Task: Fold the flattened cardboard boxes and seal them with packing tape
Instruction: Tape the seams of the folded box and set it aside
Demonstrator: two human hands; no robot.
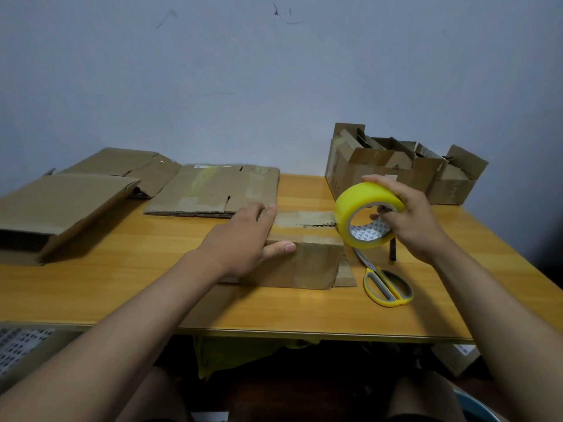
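Where wooden table (152, 293) meets grey wall (274, 86) | left hand (243, 239) flat on box (307, 257) | right hand (411, 220) gripping tape roll (350, 208)

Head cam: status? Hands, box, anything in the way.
Left hand flat on folded box, pinning it. Right hand grips yellow tape roll at box's right end. Scissors lie right of box, clear of seam.

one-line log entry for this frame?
step: taping top seam | left hand: presses box | right hand: holds tape roll at box's right end | scissors: idle

The wooden table (128, 287) carries cardboard boxes (307, 260), flattened cardboard (213, 190) and scissors (387, 284).
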